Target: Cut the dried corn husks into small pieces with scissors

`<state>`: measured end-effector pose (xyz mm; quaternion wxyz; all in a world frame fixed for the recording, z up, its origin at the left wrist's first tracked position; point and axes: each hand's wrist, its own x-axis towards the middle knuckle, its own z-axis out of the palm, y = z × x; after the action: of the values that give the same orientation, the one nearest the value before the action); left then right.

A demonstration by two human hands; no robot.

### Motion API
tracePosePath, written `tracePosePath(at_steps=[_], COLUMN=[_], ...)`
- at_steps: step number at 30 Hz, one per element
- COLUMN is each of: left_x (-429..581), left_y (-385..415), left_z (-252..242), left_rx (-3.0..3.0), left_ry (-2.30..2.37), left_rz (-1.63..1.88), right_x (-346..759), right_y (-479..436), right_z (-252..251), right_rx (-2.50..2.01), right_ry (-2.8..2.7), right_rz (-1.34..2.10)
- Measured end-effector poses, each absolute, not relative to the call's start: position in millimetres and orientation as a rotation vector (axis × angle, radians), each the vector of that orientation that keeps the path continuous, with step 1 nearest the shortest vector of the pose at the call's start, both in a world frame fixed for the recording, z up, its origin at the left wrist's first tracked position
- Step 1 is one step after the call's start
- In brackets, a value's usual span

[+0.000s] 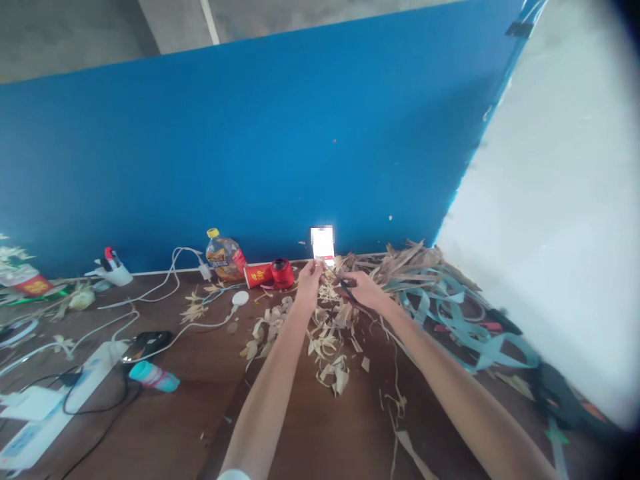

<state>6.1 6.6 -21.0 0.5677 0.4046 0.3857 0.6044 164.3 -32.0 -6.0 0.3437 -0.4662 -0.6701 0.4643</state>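
Both my hands are over a brown table, near a lit phone (323, 241) leaning on the blue partition. My left hand (311, 280) is pinched on a small pale piece, too small to make out. Dark-handled scissors (346, 288) are held in my right hand (363, 290), their tips pointing toward my left fingers. Beneath and around the hands lie pale curled husk scraps (325, 343). Dry brown husk strips (410, 261) are heaped just right of my right hand.
Light-blue ribbon (463, 323) coils at the right. A red cup (258, 275), a bottle (225, 257) and a white round charger (241, 299) stand or lie left of my hands. Farther left are a turquoise roll (154, 377), a power strip (65, 410), cables and a pen cup (116, 272).
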Motion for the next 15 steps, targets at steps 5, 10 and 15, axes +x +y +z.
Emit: tracePosePath(at_steps=[5,10,15], left_x=[16.4,21.1,18.5], left_y=[0.7,-6.8,-1.6], left_z=[-24.2,-19.2,-20.6], left_rx=[0.892,0.868,0.897], left_ry=[0.969,0.918,0.934], left_rz=[1.504,1.515,1.524], right_x=[159.0,157.2,157.1], right_y=[-31.2,-28.4,-29.6], right_z=[-12.2,-18.0,-17.1], right_rx=[-1.206,-1.153,-1.149], right_ry=[-1.697,-1.703,-1.713], right_rz=[1.102,1.027,1.034])
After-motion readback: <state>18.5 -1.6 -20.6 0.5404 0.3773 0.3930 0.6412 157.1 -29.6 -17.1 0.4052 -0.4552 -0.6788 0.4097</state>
